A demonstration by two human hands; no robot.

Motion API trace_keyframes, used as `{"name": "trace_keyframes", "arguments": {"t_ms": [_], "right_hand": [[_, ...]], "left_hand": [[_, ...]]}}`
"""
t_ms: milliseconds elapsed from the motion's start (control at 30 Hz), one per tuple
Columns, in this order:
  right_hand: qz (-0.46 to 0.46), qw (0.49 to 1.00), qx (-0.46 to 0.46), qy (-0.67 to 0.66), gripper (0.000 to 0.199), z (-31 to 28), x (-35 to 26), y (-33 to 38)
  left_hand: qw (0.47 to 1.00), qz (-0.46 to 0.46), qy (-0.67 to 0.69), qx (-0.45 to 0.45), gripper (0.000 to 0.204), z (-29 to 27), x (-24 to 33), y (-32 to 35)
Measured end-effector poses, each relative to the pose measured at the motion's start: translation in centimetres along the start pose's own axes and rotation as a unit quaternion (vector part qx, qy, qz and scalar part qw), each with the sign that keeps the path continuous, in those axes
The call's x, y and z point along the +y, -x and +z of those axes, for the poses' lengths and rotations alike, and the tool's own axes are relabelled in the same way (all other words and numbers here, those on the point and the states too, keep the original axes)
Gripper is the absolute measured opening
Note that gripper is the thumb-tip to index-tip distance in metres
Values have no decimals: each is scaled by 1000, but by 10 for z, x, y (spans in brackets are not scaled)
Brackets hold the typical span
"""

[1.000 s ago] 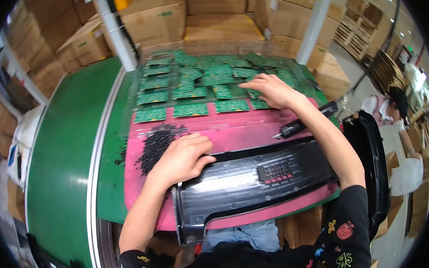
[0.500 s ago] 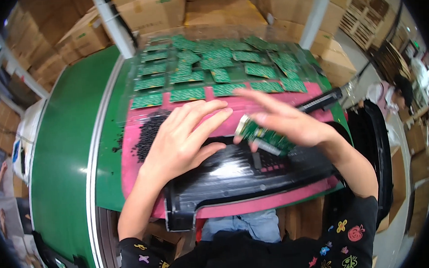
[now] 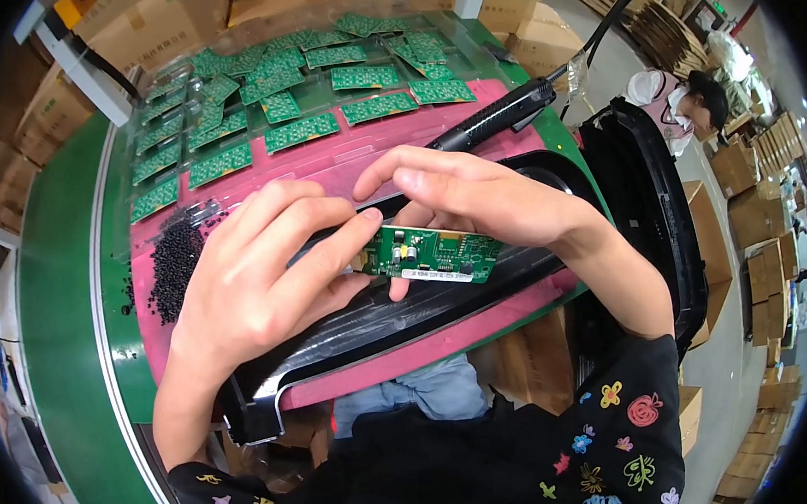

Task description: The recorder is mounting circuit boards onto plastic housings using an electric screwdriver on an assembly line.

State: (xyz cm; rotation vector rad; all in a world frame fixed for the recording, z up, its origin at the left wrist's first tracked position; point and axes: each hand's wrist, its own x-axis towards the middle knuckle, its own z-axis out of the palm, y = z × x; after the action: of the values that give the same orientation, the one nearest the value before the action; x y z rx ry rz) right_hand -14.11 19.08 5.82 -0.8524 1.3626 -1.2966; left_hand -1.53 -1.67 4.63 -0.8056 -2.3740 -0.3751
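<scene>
The left hand [image 3: 257, 279] pinches the near end of a small green circuit board [image 3: 433, 254], its fingertips closed on that end. The right hand [image 3: 474, 201] curls over the far end of the same board, fingers above it and the thumb beneath, so both hands grip it together. The board is held level, its component side up, with a white strip along its lower edge.

Directly under the circuit board lies a long black plastic housing [image 3: 407, 312], curved like a shallow tray; the board hangs just above it, and whether the two touch cannot be told. The housing rests on a pink mat [image 3: 361, 158] that covers the green counter [image 3: 65, 300]. Left of the board, on the mat, sits a heap of small black screws [image 3: 175, 266]. Beyond the board, past the right hand, a black powered screwdriver [image 3: 497, 117] lies slanted on the mat. Farther off still, rows of loose green circuit boards [image 3: 274, 103] lie spread out on the counter. To the right of the held board, well apart, another black housing [image 3: 660, 209] stands off the counter's edge.
</scene>
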Motion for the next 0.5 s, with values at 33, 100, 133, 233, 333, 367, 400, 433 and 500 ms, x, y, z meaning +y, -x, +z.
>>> {"name": "trace_keyframes", "arguments": {"t_ms": [33,100,133,233,333,367,400,433,500], "right_hand": [[5,1000,-2,0,45,-2,3,0],[-27,999,15,-13,48,-8,10,7],[-28,999,14,-14,48,-8,10,11],[-42,998,16,-35,51,-6,14,11],[-25,997,5,-79,54,-6,12,10],[-24,996,-2,-90,57,-6,14,11],[-23,996,-1,-90,57,-8,15,11],[-17,997,19,-66,59,-12,15,13],[13,996,66,-53,60,-16,11,20]], "left_hand": [[1000,-2,1,4,59,3,-3,0],[1000,-4,3,6,59,9,1,-7],[1000,-6,5,9,59,11,3,-10],[999,3,38,6,59,11,-2,-10],[999,6,45,-26,60,9,-6,-8],[999,6,47,-26,60,9,-6,-8],[998,9,60,-27,57,10,-7,-9],[997,13,73,-27,53,11,-7,-9],[993,-25,111,-17,54,15,-9,-7]]}}
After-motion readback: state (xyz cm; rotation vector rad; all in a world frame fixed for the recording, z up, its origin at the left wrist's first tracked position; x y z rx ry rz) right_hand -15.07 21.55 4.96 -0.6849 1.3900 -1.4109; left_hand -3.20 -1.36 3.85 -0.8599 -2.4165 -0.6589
